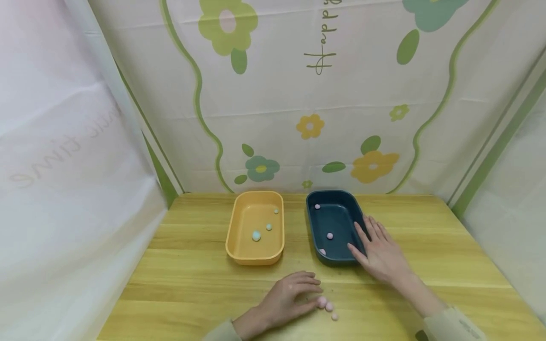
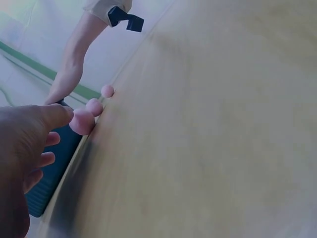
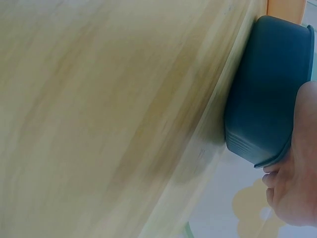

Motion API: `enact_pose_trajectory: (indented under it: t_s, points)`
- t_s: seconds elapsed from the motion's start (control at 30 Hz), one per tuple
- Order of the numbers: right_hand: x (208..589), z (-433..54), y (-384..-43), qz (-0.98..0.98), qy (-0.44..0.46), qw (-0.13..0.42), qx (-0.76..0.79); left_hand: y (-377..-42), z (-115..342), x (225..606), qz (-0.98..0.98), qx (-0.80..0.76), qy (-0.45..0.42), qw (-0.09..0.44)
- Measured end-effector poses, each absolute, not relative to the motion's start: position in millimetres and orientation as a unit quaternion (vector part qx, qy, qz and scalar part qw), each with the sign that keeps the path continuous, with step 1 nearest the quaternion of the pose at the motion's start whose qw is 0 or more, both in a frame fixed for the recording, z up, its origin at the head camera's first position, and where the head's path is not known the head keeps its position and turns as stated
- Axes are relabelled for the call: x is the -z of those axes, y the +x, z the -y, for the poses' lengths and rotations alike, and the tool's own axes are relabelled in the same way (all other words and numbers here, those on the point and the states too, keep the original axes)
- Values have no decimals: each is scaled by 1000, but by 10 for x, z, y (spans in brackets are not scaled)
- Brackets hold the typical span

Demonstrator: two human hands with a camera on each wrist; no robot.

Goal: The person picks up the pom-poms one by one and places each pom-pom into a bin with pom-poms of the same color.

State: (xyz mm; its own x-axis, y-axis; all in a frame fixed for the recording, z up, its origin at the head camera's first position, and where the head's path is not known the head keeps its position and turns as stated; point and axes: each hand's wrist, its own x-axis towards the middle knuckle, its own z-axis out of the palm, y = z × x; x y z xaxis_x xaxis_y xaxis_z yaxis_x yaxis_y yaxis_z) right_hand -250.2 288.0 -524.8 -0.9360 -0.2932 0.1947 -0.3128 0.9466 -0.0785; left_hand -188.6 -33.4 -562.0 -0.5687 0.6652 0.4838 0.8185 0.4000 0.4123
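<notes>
My left hand [image 1: 287,298] hovers low over the table, fingers loosely bent and spread, holding nothing. Its thumb tip comes right up to the largest pink ball [image 2: 82,122], in a short row with a middle ball [image 2: 94,107] and a smaller one [image 2: 107,91]. At the right side of the dark blue tray [image 1: 313,232], my right hand [image 1: 384,255] rests on the rim with extended fingers, thumb and one finger reaching over the inside. Inside that tray lie three pink balls, one of them a ball [image 1: 330,236] near the middle.
Left of the blue tray stands a yellow tray [image 1: 243,237] holding three pale blue balls, the largest ball [image 1: 256,236] toward the front. Both trays stand near the back of the wooden table [image 1: 179,284], before a flowered cloth [image 1: 273,94]. Cloth also hangs at either side.
</notes>
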Motion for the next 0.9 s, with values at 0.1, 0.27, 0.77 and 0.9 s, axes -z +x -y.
enact_pose_trajectory:
  t_s: [0.1,0.27,0.77,0.9]
  points:
    - [5235,-2876,-2501,982,155,91,-50,-1888,327,5641,822,324,-453,116]
    - [5229,-2880,-2499,984,150,82,-54,-1886,324,5649,815,338,-458,110]
    - [5244,-2881,-2506,984,144,85,-55,-1860,313,5654,807,348,-469,83]
    - [5238,-2867,-2500,983,149,93,-61,-1856,322,5658,805,343,-476,85]
